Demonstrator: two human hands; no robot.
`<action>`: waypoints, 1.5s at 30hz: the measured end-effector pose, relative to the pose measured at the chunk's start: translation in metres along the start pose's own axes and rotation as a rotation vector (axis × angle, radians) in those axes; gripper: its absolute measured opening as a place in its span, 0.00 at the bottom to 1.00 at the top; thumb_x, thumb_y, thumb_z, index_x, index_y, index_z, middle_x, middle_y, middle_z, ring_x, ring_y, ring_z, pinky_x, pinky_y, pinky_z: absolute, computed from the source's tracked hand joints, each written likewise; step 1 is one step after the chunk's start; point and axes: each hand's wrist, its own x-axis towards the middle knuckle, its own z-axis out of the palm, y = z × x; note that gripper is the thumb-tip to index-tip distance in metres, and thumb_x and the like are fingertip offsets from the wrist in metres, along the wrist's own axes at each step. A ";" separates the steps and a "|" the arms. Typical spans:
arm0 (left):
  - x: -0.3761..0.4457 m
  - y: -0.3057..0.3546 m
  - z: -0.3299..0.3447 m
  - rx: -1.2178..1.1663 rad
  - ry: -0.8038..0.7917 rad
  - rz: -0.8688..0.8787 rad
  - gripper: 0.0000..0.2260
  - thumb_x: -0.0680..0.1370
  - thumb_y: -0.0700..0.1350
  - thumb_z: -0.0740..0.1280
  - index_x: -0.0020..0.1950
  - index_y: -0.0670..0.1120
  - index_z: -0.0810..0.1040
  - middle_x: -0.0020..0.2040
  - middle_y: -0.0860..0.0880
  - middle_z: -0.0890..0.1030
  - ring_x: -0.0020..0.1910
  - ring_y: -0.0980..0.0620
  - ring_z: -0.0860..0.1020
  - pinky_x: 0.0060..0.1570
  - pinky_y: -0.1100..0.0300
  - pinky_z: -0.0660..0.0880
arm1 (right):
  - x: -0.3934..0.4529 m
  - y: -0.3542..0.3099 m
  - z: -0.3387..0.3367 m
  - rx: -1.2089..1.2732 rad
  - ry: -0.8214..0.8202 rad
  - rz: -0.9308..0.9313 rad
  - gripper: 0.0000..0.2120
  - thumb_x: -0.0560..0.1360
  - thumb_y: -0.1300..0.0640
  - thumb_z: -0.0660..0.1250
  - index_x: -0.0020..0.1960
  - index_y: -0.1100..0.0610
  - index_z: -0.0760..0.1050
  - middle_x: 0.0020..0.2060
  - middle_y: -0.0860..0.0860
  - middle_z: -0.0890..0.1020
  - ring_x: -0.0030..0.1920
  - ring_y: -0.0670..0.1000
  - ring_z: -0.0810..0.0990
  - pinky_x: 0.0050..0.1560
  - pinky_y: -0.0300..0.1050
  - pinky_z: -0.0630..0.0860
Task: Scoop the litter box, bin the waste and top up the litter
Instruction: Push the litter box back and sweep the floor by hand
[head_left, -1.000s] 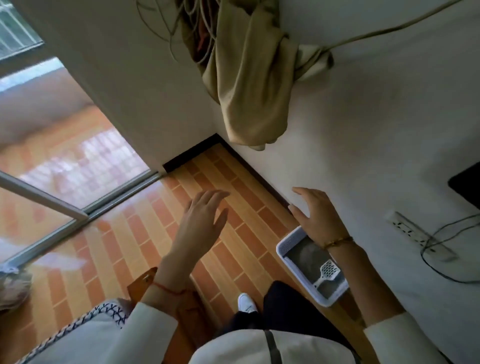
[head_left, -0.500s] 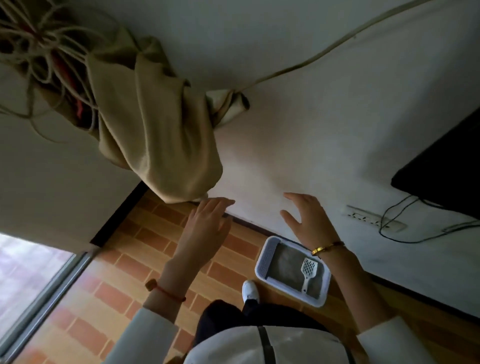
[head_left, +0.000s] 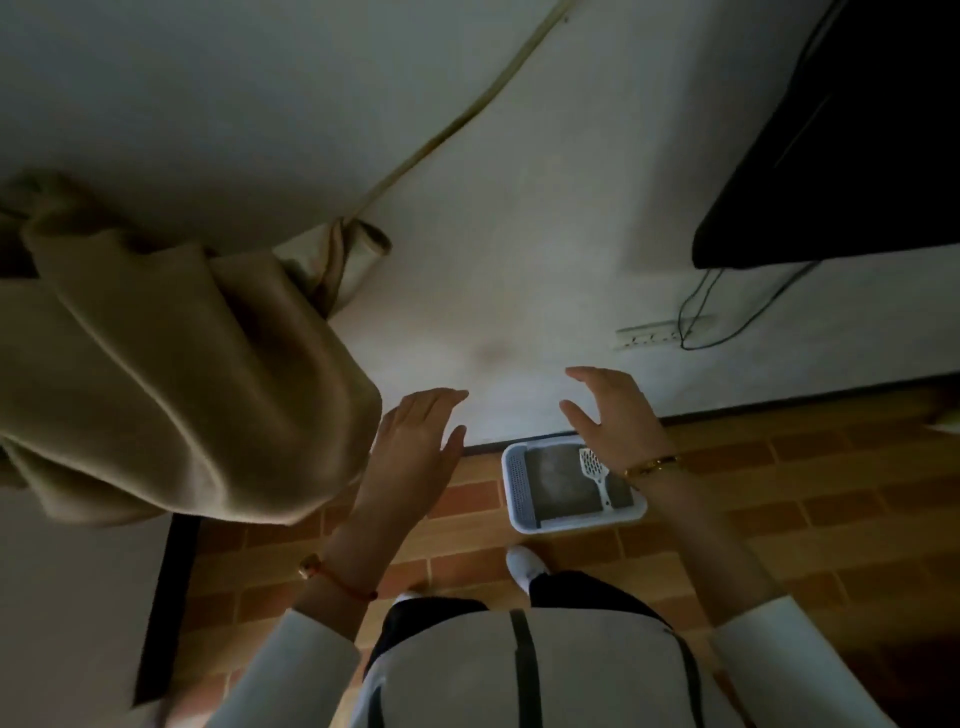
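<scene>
Nearest, a white shoe is seen on the brick-patterned floor. Beyond it, the left hand and right hand are held out with fingers spread wide, nothing grasped. The litter box is set farther off against the wall, the white scoop lying inside on the litter.

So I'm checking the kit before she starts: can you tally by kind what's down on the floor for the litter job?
Litter box: 1, on the tiled floor against the wall
Scoop: 1, white, lying in the box on the litter
Bin: 0 in view
Litter bag: 0 in view
Total: 2
Both hands, left and right, hold nothing.
</scene>
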 end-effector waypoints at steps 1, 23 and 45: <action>-0.001 -0.009 -0.001 -0.002 -0.019 0.026 0.18 0.80 0.46 0.64 0.69 0.48 0.71 0.66 0.48 0.76 0.66 0.48 0.72 0.65 0.52 0.68 | -0.007 -0.006 0.008 0.013 0.027 0.036 0.22 0.78 0.50 0.62 0.70 0.55 0.67 0.66 0.55 0.73 0.68 0.55 0.67 0.69 0.50 0.64; -0.052 -0.093 0.071 -0.026 -0.408 0.590 0.19 0.79 0.47 0.56 0.68 0.43 0.71 0.64 0.43 0.75 0.61 0.43 0.74 0.58 0.48 0.72 | -0.151 -0.059 0.170 0.100 0.333 0.582 0.18 0.77 0.56 0.65 0.65 0.61 0.71 0.58 0.60 0.78 0.59 0.61 0.72 0.59 0.53 0.69; 0.001 -0.319 0.548 0.047 -0.408 0.467 0.28 0.79 0.60 0.49 0.71 0.45 0.68 0.69 0.45 0.72 0.67 0.46 0.70 0.68 0.46 0.65 | -0.043 0.256 0.597 0.040 0.254 0.563 0.18 0.78 0.54 0.62 0.65 0.60 0.71 0.58 0.59 0.76 0.60 0.57 0.71 0.59 0.49 0.69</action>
